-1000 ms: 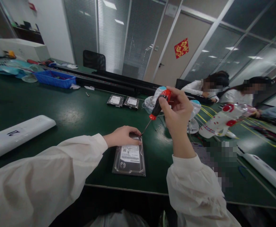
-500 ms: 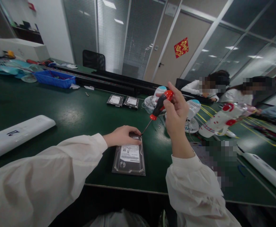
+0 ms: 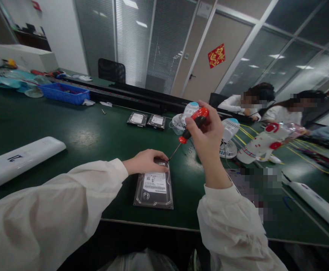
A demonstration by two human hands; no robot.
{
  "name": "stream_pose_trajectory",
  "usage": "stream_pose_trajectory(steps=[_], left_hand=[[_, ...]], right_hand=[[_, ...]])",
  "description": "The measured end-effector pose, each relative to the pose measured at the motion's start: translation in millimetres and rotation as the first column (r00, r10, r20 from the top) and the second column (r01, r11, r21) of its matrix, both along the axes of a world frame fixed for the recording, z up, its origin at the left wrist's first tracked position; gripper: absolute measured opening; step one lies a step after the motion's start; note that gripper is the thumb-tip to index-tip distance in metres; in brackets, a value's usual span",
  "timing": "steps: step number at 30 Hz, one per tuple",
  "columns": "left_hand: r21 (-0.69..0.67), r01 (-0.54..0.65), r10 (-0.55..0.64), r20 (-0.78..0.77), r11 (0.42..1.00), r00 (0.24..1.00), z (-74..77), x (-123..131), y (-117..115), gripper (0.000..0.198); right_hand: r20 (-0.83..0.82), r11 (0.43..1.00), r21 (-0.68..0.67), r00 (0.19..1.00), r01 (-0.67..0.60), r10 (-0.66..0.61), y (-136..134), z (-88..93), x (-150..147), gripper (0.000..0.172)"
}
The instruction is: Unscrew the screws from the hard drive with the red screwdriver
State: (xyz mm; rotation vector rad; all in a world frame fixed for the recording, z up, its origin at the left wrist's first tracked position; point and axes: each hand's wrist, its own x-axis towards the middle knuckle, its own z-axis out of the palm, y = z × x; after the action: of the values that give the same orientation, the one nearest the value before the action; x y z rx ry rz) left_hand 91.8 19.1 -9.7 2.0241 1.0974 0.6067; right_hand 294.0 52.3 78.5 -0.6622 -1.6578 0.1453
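A hard drive (image 3: pixel 154 194) with a white label lies flat near the table's front edge. My left hand (image 3: pixel 149 162) rests over its far end, thumb and fingers gripping it there. My right hand (image 3: pixel 209 131) is closed round the red and black handle of a screwdriver (image 3: pixel 193 126). The screwdriver slants down to the left, its tip at the drive's far right corner, close to my left fingertips. Whatever sits under the tip is too small to make out. Several tiny screws (image 3: pixel 189 151) lie on the table to the right of the shaft.
Two more hard drives (image 3: pixel 156 122) lie farther back. Small white fans (image 3: pixel 229 137) and a red-white toy-like object (image 3: pixel 268 143) stand to the right. A white elongated device (image 3: pixel 23 160) and a blue bin (image 3: pixel 64 93) are on the left. Two people (image 3: pixel 254 99) sit at back right.
My right hand has turned about the screwdriver handle, with thumb and fingers shifted on it. The tip stays at the same corner; my left hand and the drive have not moved.
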Motion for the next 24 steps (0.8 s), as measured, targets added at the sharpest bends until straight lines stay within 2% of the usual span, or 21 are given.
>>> stream_pose_trajectory(steps=[2, 5, 7, 9, 11, 15, 18, 22, 24], left_hand=[[0.002, -0.001, 0.001, 0.003, 1.000, 1.000, -0.5, 0.6, 0.2, 0.053], [-0.003, -0.002, 0.002, 0.003, 1.000, 1.000, 0.0, 0.3, -0.1, 0.054], [-0.014, -0.004, 0.004, -0.006, 1.000, 1.000, 1.3, -0.2, -0.8, 0.054], [-0.032, -0.003, 0.002, -0.013, 0.999, 1.000, 2.8, -0.6, -1.6, 0.055], [-0.042, -0.005, 0.004, -0.013, 0.999, 1.000, 3.8, -0.6, -2.2, 0.054], [-0.025, -0.007, 0.007, -0.003, 1.000, 1.000, 2.4, 0.1, -1.6, 0.054], [-0.014, 0.001, -0.001, 0.017, 1.000, 1.000, -0.8, -0.1, 0.0, 0.053], [-0.027, 0.007, -0.007, 0.028, 1.000, 1.000, -2.7, -0.8, 1.1, 0.054], [-0.031, 0.006, -0.005, 0.023, 0.999, 1.000, -2.1, -0.7, 0.9, 0.054]], right_hand=[[0.003, 1.000, 0.011, 1.000, 0.024, -0.024, 2.9, -1.4, 0.4, 0.059], [-0.030, 0.999, 0.004, 0.999, -0.033, 0.034, 5.3, -3.2, 1.8, 0.067], [-0.061, 0.995, -0.005, 0.994, -0.095, 0.095, 3.4, -2.9, 2.4, 0.056], [-0.081, 0.986, -0.020, 0.984, -0.163, 0.161, -0.3, -1.3, 2.3, 0.036], [-0.092, 0.984, -0.022, 0.980, -0.179, 0.176, -3.6, 0.4, 1.4, 0.024], [-0.090, 0.996, -0.029, 0.993, -0.079, 0.076, -2.2, 0.0, -0.6, 0.041], [-0.086, 0.995, -0.017, 0.992, -0.094, 0.092, 3.3, -3.4, -0.4, 0.055], [-0.111, 0.981, 0.007, 0.975, -0.193, 0.193, 5.8, -5.6, -1.1, 0.042], [-0.119, 0.983, 0.019, 0.976, -0.182, 0.183, 4.2, -4.7, -3.0, 0.035]])
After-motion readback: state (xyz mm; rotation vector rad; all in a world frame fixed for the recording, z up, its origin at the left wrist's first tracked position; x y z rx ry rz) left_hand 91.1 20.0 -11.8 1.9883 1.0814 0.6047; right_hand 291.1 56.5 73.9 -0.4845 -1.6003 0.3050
